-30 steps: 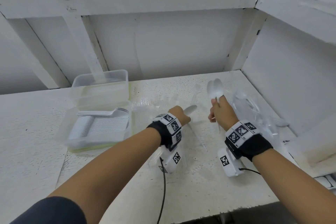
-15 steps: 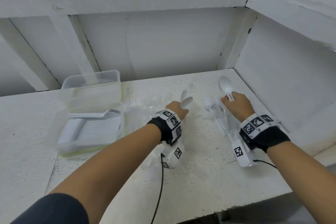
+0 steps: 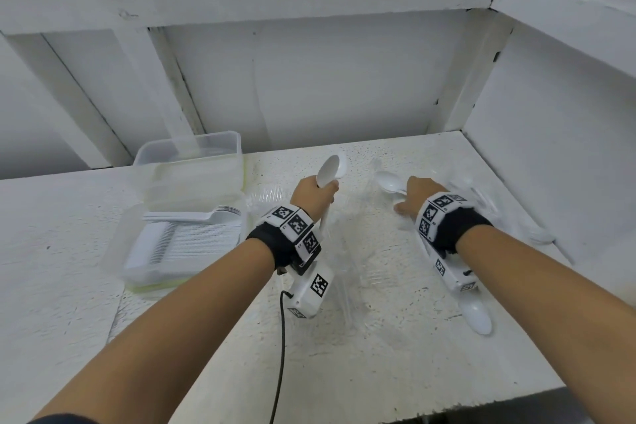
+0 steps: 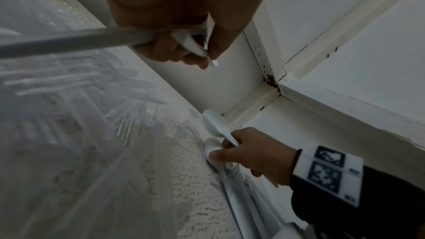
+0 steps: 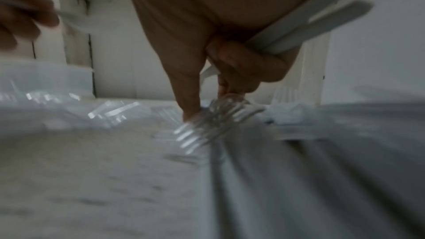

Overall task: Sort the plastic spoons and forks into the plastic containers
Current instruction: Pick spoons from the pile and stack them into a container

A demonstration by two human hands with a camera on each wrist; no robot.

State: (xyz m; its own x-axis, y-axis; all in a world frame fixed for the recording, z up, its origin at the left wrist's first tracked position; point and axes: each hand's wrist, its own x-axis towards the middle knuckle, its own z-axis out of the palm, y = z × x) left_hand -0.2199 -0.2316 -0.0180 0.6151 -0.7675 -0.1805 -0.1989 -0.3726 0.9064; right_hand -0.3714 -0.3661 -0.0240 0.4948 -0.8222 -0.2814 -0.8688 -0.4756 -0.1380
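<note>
My left hand [image 3: 320, 188] grips a white plastic spoon [image 3: 331, 172] by the handle, bowl up, above the table's middle. In the left wrist view the left hand [image 4: 202, 57] has its fingers curled round that spoon handle [image 4: 69, 43]. My right hand [image 3: 407, 198] holds a few white spoons [image 3: 388, 183] low over the table. The blurred right wrist view shows the right hand [image 5: 207, 104] clasping the spoon handles [image 5: 310, 24] while its fingertips touch clear forks [image 5: 220, 115]. At left, one open container [image 3: 137, 251] holds stacked white spoons [image 3: 192, 238].
A second clear container [image 3: 192, 155] stands behind the first one. Clear forks [image 3: 347, 286] lie scattered across the table's middle and right side. One loose white spoon [image 3: 478, 318] lies by my right wrist. White walls close in at the back and right.
My left hand has raised its spoon upright. My right hand, still holding spoons, has dropped from a raised position down onto the clear forks on the table.
</note>
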